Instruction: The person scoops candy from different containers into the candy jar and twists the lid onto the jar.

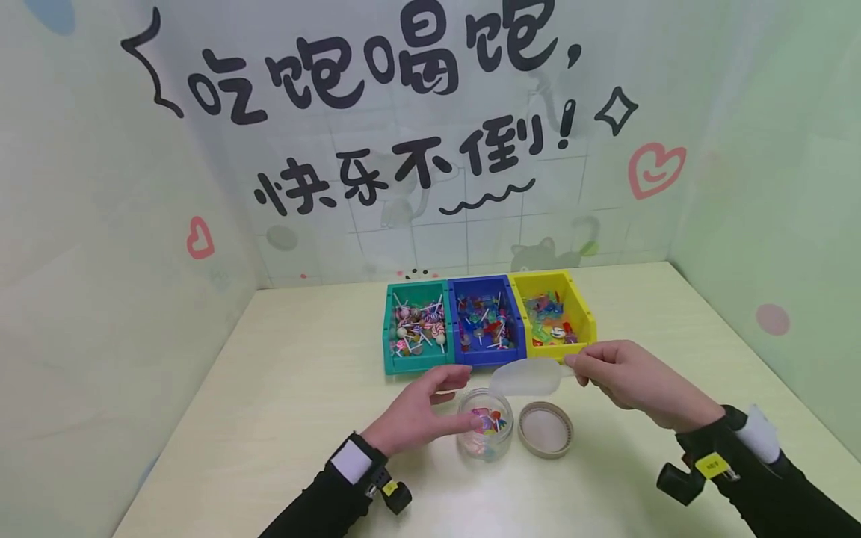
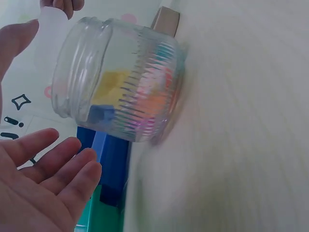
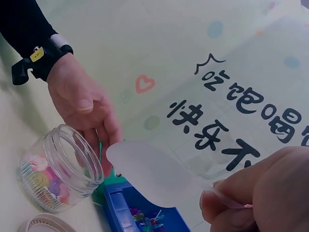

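Note:
A clear ribbed jar (image 1: 483,448) with colourful candies in its bottom stands upright on the table. My left hand (image 1: 425,412) is spread beside the jar's mouth, thumb apart from the fingers; in the left wrist view a gap shows between the fingers (image 2: 67,164) and the glass. Between the thumb and fingers of my right hand (image 1: 632,382) is the thin handle of a translucent white scoop (image 1: 528,376). The scoop's bowl hangs level, just above and behind the jar's rim. Its inside cannot be made out.
Behind the jar sit three joined trays: a green tray (image 1: 388,347) with lollipops, a blue tray (image 1: 487,360) with wrapped sweets and sticks, and a yellow tray (image 1: 587,325) with colourful pieces. A round lid (image 1: 546,431) lies right of the jar. Printed curtains surround the table.

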The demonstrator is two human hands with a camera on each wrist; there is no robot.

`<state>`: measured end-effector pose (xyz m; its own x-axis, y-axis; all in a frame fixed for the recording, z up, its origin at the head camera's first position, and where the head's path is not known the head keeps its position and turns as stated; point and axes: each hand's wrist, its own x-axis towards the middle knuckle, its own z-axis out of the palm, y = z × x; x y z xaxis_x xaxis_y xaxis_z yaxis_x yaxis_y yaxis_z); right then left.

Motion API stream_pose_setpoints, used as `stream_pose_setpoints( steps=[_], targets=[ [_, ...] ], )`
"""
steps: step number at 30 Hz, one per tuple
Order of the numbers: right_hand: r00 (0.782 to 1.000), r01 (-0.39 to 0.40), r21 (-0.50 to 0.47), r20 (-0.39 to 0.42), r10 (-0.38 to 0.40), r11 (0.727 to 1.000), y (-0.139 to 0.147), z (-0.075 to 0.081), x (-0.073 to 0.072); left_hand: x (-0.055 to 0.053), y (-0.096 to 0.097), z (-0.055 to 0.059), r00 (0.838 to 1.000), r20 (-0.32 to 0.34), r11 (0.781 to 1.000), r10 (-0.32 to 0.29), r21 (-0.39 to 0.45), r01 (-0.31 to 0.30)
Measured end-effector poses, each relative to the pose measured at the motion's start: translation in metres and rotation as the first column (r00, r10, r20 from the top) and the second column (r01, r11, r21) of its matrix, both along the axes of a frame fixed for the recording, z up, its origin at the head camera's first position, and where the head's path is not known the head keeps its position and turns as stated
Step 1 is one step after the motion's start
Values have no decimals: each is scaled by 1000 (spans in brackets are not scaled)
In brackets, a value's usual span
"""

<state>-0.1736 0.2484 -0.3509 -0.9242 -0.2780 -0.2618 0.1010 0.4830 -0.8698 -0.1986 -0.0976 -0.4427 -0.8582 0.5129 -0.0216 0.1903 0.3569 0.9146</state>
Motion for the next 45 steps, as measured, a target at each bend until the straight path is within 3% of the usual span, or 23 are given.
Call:
stream_pose_setpoints(
  steps=[6,10,16,21,26,30,33,35,45],
  targets=[
    [998,51,-17,-36,-52,999,6,-1,-2,-8,-12,10,997,-58,997,52,57,-49],
    [995,82,-45,-50,-84,996,12,-2,-5,-16,-21,17,988,-96,991,123,65,-117],
    [992,102,-81,-61,-107,992,21,-5,-9,-27,-36,28,962,-145,972,233,71,-224],
    [990,116,-90,-67,-122,989,27,-7,-12,-37,-49,31,932,-167,947,321,85,-311],
    [985,147,-88,-77,-154,985,33,-8,-14,-45,-59,28,898,-170,913,405,114,-391],
    [981,167,-70,-91,-173,984,38,-11,-18,-50,-66,25,854,-159,868,496,116,-482],
    [977,187,-53,-89,-191,981,42,-14,-21,-54,-70,21,830,-143,842,539,113,-527],
    [976,198,-47,-84,-202,979,45,-17,-24,-56,-72,19,824,-127,834,552,102,-543],
    [967,236,-41,-87,-239,971,57,-25,-32,-67,-77,1,824,-60,825,564,-6,-565]
  ],
)
